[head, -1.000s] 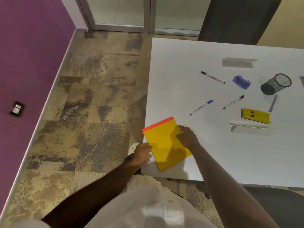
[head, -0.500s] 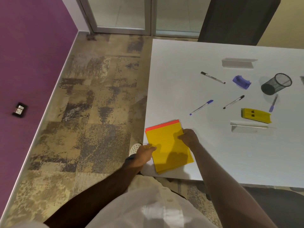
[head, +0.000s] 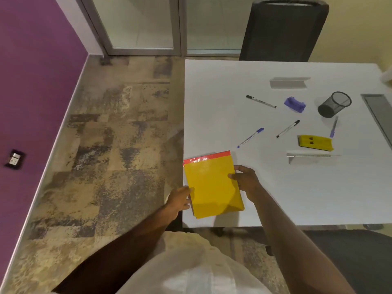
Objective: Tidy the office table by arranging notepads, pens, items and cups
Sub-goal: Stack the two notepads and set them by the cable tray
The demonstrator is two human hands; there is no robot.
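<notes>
The yellow notepad (head: 213,185) lies at the white counter's (head: 275,198) near left corner, both hands pinching its side edges: left hand (head: 179,199) on the left edge, right hand (head: 244,180) on the right, fingers closed lightly. To square it well, slide it flat, parallel to the counter edge, away from the overhang

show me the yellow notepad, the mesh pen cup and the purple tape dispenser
yellow notepad (head: 212,185): head view, middle of the cover
mesh pen cup (head: 333,105): head view, its mesh side wall
purple tape dispenser (head: 294,104): head view, middle of the body
</notes>
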